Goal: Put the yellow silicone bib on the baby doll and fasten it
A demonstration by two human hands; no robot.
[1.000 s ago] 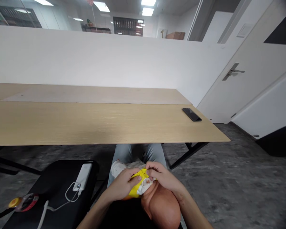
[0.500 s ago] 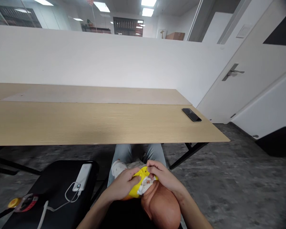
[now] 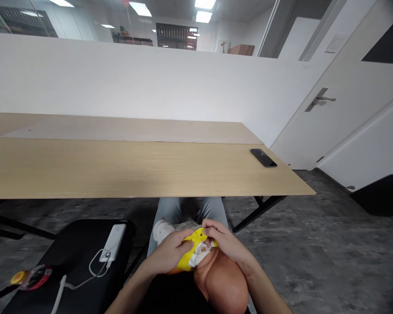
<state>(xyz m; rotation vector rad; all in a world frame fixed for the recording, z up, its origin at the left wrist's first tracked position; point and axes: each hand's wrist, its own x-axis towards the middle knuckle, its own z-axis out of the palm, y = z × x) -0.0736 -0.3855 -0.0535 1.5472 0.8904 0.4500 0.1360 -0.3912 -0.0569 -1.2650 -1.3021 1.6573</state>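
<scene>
Low in the view, over my lap, my left hand [image 3: 166, 253] and my right hand [image 3: 223, 242] are both closed on a small yellow and white cloth item [image 3: 192, 253]. The fingertips of both hands pinch its top yellow edge, almost touching each other. A white patterned piece of fabric [image 3: 163, 230] lies on my jeans just left of the hands. A rounded bare shape below the hands hides part of the yellow item.
A long light wooden table [image 3: 134, 168] stretches in front of me, with a black phone [image 3: 263, 157] near its right end. A black chair seat [image 3: 75, 261] at my left carries a white power bank [image 3: 114, 242] with a cable. A white door [image 3: 327, 100] stands at the right.
Both hands stay on the yellow item with only slight finger shifts at its top edge. Nothing else has moved.
</scene>
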